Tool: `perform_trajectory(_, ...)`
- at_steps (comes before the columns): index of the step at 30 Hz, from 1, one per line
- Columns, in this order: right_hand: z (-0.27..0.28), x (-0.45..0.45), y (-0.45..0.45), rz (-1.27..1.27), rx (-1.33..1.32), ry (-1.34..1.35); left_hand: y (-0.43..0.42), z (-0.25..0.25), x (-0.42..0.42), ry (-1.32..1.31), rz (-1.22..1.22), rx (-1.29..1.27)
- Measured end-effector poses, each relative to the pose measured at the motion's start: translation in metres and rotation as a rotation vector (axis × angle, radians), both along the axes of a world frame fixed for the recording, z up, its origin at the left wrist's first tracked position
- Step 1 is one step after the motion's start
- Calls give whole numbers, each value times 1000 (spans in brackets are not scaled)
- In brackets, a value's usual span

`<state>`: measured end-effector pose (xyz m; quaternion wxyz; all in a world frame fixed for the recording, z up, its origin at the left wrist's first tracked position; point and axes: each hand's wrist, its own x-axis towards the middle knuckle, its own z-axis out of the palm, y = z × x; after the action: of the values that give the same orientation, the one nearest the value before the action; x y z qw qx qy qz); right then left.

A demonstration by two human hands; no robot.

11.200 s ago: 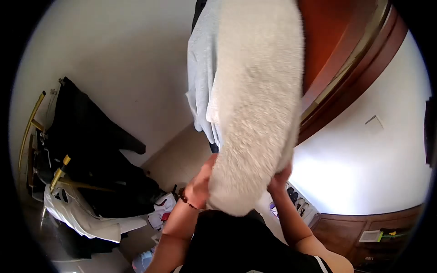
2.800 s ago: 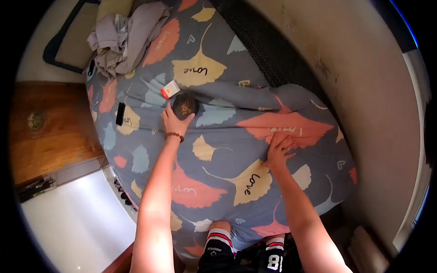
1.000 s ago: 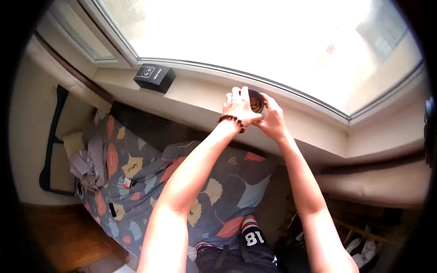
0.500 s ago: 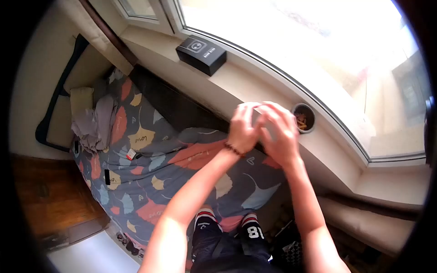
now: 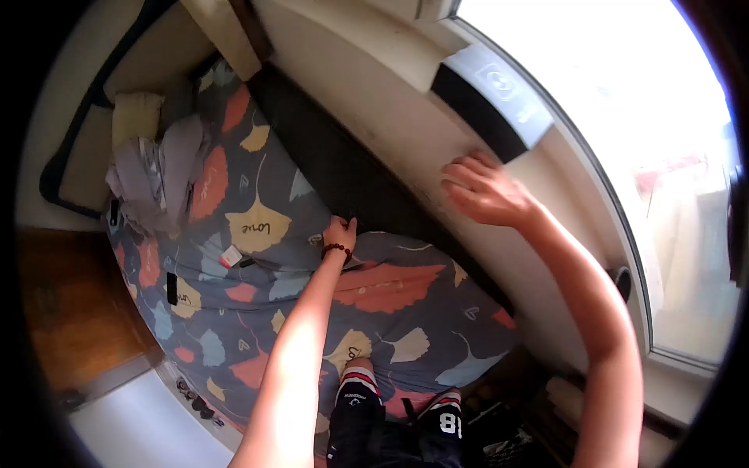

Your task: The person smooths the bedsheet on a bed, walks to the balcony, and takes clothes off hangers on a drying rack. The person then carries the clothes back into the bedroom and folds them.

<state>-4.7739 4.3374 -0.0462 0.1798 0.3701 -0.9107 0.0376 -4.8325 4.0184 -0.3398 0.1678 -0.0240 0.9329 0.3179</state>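
My left hand (image 5: 340,233), with a dark beaded bracelet at its wrist, is at the edge of a grey leaf-patterned quilt (image 5: 312,285) on the bed. Its fingers are curled closed on the quilt at a fold, though the fingertips are partly hidden. In front of the wall under the windowsill, my right hand (image 5: 485,189) is raised, fingers apart and slightly bent, holding nothing. The dark box (image 5: 499,93) on the sill is just above it; whether they touch I cannot tell.
A bright window (image 5: 624,93) runs along the right, above the sill. A dark cup (image 5: 621,282) stands there, partly hidden by my right arm. On the bed lie crumpled grey clothes (image 5: 156,183), a small red-and-white packet (image 5: 231,256) and a black flat object (image 5: 172,288).
My hands were together near the cup and have moved apart. The left has come down onto the quilt; the right is now by the box. The view has shifted.
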Motion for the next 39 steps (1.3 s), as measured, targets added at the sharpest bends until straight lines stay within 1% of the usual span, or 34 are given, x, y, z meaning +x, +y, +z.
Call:
perform_trajectory(1,12,-4,2,11,30,-22,-4,-3,-9,-119,14,-48)
perform_trajectory(2,22,-12,5,21,67,-39,-7,-11,-17,-133,23,-45)
perform_trajectory(3,18,-17,10,-77,59,-30,-11,-24,-24,-169,20,-118)
perform_trajectory(4,18,-20,7,-66,64,-46,-16,-38,-26,-210,14,-193)
perform_trajectory(5,18,-21,2,-79,62,-92,-19,-62,-30,-248,47,-232)
perform_trajectory(6,17,-27,-1,-88,63,-142,-16,-63,-40,-264,53,-226)
perform_trajectory(7,11,-27,0,-113,91,-117,-14,-50,-46,-380,87,-272)
perform_trajectory(8,9,-26,-2,-112,92,-144,-13,-48,-46,-496,112,-322)
perform_trajectory(9,12,-29,-2,-110,90,-172,-10,-60,-51,-506,106,-314)
perform_trajectory(11,12,-33,-1,-98,90,-216,-14,-81,-53,-348,27,-389)
perform_trajectory(14,15,-36,-1,-84,87,-255,-19,-106,-61,-319,23,-351)
perform_trajectory(15,16,-38,-1,-76,63,-263,-18,-121,-66,-150,48,-286)
perform_trajectory(16,16,-39,-1,-76,61,-257,-9,-121,-80,27,70,-215)
perform_trajectory(17,15,-39,-1,-75,36,-274,0,-123,-106,105,145,-117)
perform_trajectory(18,15,-38,0,-74,10,-298,14,-107,-136,174,219,-18)
perform_trajectory(20,15,-39,1,-91,23,-301,31,-78,-194,215,237,-17)
perform_trajectory(21,15,-40,2,-89,14,-295,34,-83,-208,218,231,-13)
perform_trajectory(23,15,-40,1,-91,1,-284,33,-94,-231,10,322,132)
perform_trajectory(24,15,-42,1,-99,0,-284,29,-97,-232,9,314,132)
perform_trajectory(27,14,-42,0,-115,39,-295,17,-107,-203,-183,203,256)
perform_trajectory(28,14,-42,0,-115,41,-295,18,-112,-202,-189,208,263)
perform_trajectory(30,13,-41,-2,-113,36,-303,15,-113,-196,-76,173,287)
perform_trajectory(34,13,-41,-4,-118,75,-292,-5,-91,-174,-7,118,290)
perform_trajectory(36,14,-43,-4,-115,89,-289,-35,-75,-144,173,-94,-26)
perform_trajectory(37,14,-43,-5,-114,97,-296,-46,-64,-123,173,-87,-30)
perform_trajectory(39,14,-45,-8,-103,102,-299,-61,-46,-88,-93,-267,-475)
